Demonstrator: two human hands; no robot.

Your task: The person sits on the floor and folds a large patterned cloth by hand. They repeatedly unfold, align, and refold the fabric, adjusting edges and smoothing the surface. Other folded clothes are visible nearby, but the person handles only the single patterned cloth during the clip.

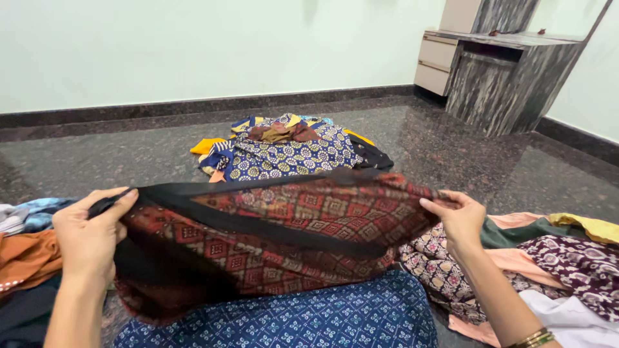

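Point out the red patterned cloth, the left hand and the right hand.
red patterned cloth point(290, 222): head view, middle of the stretched fabric.
left hand point(87, 235): head view, back of the hand gripping the cloth's black edge.
right hand point(459, 219): head view, back of the hand.
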